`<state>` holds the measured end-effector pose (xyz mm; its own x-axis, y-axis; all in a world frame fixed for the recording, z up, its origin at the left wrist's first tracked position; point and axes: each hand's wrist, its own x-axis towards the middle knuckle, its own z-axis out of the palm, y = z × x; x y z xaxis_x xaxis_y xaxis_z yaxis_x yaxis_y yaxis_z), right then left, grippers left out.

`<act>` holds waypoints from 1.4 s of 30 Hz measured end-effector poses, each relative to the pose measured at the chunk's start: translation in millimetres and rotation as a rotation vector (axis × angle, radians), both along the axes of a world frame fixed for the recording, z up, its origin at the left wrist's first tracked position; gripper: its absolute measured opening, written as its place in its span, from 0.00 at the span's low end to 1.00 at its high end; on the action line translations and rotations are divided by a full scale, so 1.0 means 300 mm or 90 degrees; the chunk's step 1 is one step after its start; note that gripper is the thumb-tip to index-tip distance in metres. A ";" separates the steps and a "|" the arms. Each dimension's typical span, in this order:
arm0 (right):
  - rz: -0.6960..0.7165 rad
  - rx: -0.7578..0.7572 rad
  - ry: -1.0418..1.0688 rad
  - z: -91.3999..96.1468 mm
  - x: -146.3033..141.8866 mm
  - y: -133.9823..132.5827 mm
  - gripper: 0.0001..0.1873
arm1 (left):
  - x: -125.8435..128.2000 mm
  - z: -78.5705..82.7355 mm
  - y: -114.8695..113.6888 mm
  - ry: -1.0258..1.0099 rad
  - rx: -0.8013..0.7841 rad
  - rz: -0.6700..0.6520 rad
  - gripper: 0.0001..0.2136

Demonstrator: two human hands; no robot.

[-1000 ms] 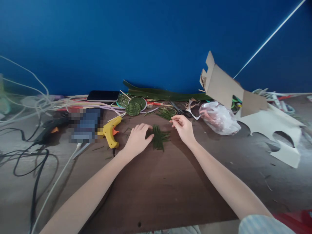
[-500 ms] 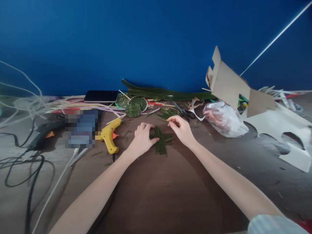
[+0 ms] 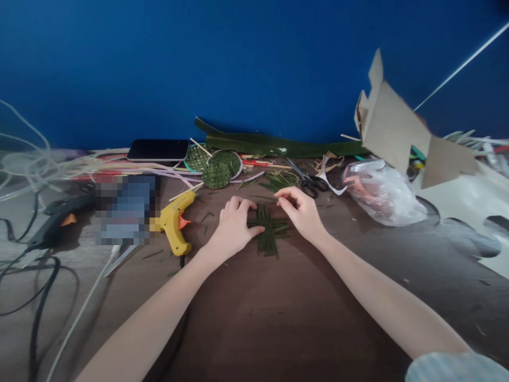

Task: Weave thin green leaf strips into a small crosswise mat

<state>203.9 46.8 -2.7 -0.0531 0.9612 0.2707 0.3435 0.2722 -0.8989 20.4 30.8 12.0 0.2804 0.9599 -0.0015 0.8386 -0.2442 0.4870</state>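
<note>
A small crossed weave of dark green leaf strips (image 3: 267,239) lies flat on the brown table in front of me. My left hand (image 3: 235,225) is at its left side, with the thumb and index finger parted and their tips on its edge, holding it down. Just above its upper right, my right hand (image 3: 301,213) pinches a thin green leaf strip (image 3: 265,198) between thumb and index finger. Behind that hand are a pile of cut leaf strips (image 3: 278,182) and black scissors (image 3: 310,184).
To the left are a yellow glue gun (image 3: 174,225), a phone (image 3: 131,207), a black glue gun (image 3: 59,220) and cables. Woven green discs (image 3: 218,172) and a long leaf (image 3: 246,142) lie at the back. A plastic bag (image 3: 384,196) and cut cardboard (image 3: 405,127) stand right.
The view has shifted slightly, so things at the sides sit differently in the picture. Both hands keep nearly the same pose around the weave.
</note>
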 end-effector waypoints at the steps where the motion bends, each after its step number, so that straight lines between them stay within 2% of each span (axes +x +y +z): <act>1: -0.001 0.000 -0.002 0.000 -0.001 0.000 0.05 | -0.001 -0.001 0.000 0.002 0.004 -0.003 0.18; 11: 0.032 -0.005 -0.044 0.022 -0.003 -0.012 0.05 | 0.002 -0.011 -0.019 -0.034 0.031 0.006 0.16; 21: 0.064 -0.011 -0.053 0.013 0.007 -0.012 0.07 | -0.005 -0.030 -0.021 -0.115 0.080 -0.004 0.17; 35: 0.094 0.006 -0.076 0.010 0.005 -0.015 0.06 | 0.003 -0.014 -0.028 -0.060 0.086 0.007 0.16; 42: 0.114 0.003 -0.081 0.009 0.005 -0.015 0.06 | 0.008 -0.014 -0.025 -0.053 0.093 0.037 0.20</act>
